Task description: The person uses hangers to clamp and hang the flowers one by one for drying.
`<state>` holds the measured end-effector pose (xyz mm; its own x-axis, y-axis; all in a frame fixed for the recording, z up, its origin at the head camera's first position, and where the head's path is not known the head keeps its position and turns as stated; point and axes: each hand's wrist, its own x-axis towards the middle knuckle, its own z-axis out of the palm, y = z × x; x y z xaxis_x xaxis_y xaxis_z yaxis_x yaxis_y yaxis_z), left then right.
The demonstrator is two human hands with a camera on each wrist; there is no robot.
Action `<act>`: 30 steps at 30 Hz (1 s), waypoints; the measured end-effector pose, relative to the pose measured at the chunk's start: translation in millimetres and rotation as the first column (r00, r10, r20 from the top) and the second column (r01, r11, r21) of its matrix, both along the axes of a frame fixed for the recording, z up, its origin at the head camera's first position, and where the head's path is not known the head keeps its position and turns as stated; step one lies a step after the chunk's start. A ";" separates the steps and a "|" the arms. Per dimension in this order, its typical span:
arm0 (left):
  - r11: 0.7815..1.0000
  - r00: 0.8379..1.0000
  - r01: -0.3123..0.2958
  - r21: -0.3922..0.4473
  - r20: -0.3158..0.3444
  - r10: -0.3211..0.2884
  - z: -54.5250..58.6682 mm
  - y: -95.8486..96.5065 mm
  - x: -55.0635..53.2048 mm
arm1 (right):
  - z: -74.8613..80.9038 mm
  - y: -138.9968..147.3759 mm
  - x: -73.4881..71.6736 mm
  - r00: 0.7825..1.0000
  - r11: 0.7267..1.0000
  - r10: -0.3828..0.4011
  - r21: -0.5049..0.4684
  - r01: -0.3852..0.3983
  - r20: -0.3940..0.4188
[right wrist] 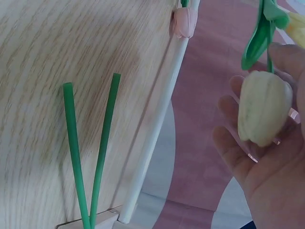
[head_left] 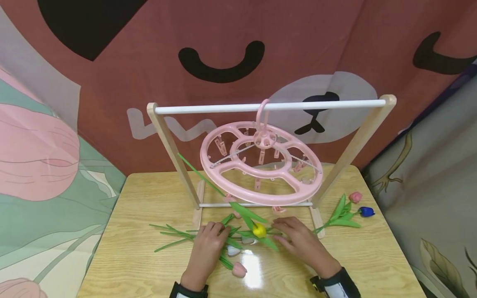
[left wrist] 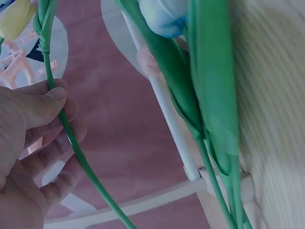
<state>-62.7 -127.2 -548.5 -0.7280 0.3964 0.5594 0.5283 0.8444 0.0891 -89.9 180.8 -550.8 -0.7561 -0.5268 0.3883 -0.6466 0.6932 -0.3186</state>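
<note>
My left hand (head_left: 209, 244) pinches a green artificial tulip stem (left wrist: 71, 136) between thumb and fingers, with leaves above the grip. My right hand (head_left: 301, 245) pinches the thin stem of a cream tulip (right wrist: 265, 109), whose head hangs in front of the palm. Between both hands in the head view is a yellow tulip (head_left: 259, 230) with long green leaves. A white-and-blue tulip (head_left: 233, 251) and a pink tulip (head_left: 239, 270) lie on the table just right of my left hand. Several loose stems (head_left: 175, 238) spread out to its left.
Behind the hands stands a wooden rack (head_left: 355, 145) with a white top bar (head_left: 208, 109). A round pink clip hanger (head_left: 257, 197) hangs from it. At right, a blue tulip (head_left: 367, 212) and another pink tulip (head_left: 355, 197) lie on the wooden table (head_left: 119, 265).
</note>
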 end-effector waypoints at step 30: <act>0.977 0.952 -0.147 0.154 0.290 0.098 -10.0 -23.9 7.7 | 16.8 55.2 4.4 0.977 0.983 0.037 -0.184 0.003 0.211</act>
